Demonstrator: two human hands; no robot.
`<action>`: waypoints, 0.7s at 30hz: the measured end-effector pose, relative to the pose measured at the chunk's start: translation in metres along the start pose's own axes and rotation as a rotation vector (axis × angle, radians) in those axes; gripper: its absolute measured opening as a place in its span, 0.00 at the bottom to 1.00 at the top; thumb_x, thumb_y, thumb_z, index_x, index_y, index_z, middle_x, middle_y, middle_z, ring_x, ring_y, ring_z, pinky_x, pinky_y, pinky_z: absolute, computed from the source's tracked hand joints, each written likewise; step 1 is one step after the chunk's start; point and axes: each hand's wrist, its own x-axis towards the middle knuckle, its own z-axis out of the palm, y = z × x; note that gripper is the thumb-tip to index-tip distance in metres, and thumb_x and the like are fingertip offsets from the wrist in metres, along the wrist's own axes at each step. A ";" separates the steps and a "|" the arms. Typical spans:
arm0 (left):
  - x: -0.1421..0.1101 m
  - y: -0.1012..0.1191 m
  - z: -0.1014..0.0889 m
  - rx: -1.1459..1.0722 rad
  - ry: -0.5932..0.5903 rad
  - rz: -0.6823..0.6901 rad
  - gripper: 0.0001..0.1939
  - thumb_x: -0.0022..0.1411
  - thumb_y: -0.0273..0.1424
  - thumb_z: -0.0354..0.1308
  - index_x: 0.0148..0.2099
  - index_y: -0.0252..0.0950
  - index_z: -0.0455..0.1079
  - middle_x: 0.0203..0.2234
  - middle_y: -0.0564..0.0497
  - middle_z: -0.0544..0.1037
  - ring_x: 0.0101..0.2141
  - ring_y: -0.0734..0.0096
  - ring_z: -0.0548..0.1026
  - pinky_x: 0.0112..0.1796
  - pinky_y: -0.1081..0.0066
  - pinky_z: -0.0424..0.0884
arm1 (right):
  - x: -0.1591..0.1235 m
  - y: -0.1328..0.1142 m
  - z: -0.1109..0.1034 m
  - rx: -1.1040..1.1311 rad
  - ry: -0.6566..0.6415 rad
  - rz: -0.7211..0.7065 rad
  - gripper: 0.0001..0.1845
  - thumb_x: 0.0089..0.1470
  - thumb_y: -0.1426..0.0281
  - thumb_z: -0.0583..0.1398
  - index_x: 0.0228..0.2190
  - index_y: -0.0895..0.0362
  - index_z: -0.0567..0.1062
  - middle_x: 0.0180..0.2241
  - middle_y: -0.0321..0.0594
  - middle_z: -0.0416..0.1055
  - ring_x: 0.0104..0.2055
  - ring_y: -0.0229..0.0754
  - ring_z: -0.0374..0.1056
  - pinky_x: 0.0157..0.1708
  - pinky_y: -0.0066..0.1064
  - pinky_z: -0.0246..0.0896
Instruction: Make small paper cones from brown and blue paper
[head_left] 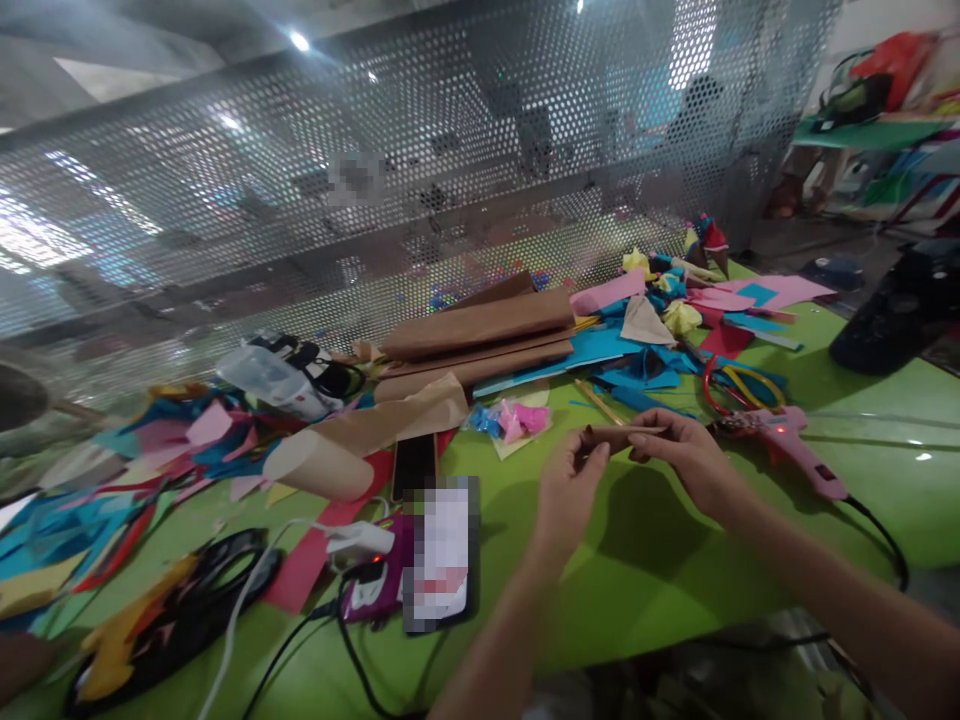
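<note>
Both my hands are over the green table (pixel 660 600), at its middle right. Between their fingertips they grip a small piece of brown paper (pixel 619 436), which looks rolled or folded. My left hand (pixel 574 480) pinches its left end, and my right hand (pixel 684 455) pinches its right end. Fingers partly cover the paper, so its full shape is hidden. To the right of my right hand lies a pink glue gun (pixel 808 455) with a small light lit. Red- and yellow-handled tools (pixel 739 385) sit just beyond it. A clear bag of pink and blue pieces (pixel 514 420) is left of my left hand.
Brown paper rolls (pixel 480 330) lie along the perforated metal screen (pixel 300 220). A cardboard tube (pixel 319 465), a phone (pixel 442 555) and a purple power strip (pixel 375 590) with cables lie left. Coloured paper scraps (pixel 202 430) are heaped around. A dark bottle (pixel 892 310) stands right.
</note>
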 end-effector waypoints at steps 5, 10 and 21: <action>0.000 0.004 0.001 -0.067 -0.027 -0.073 0.12 0.64 0.34 0.59 0.46 0.34 0.78 0.43 0.43 0.82 0.45 0.58 0.78 0.51 0.59 0.72 | 0.001 0.002 0.000 -0.022 -0.010 -0.008 0.17 0.43 0.61 0.74 0.33 0.56 0.79 0.30 0.36 0.77 0.30 0.37 0.70 0.34 0.30 0.61; 0.000 0.006 0.002 -0.076 -0.034 -0.078 0.13 0.63 0.35 0.61 0.46 0.34 0.78 0.42 0.44 0.83 0.44 0.60 0.78 0.49 0.62 0.72 | -0.001 0.002 0.001 -0.016 -0.013 -0.025 0.17 0.43 0.61 0.74 0.32 0.56 0.78 0.28 0.35 0.76 0.30 0.37 0.69 0.32 0.30 0.60; 0.001 0.004 0.001 -0.014 0.025 -0.080 0.11 0.62 0.32 0.62 0.44 0.34 0.79 0.40 0.44 0.84 0.40 0.63 0.79 0.43 0.66 0.73 | -0.001 -0.002 -0.003 -0.072 0.031 -0.067 0.18 0.46 0.55 0.72 0.30 0.56 0.80 0.25 0.35 0.73 0.28 0.38 0.67 0.32 0.32 0.61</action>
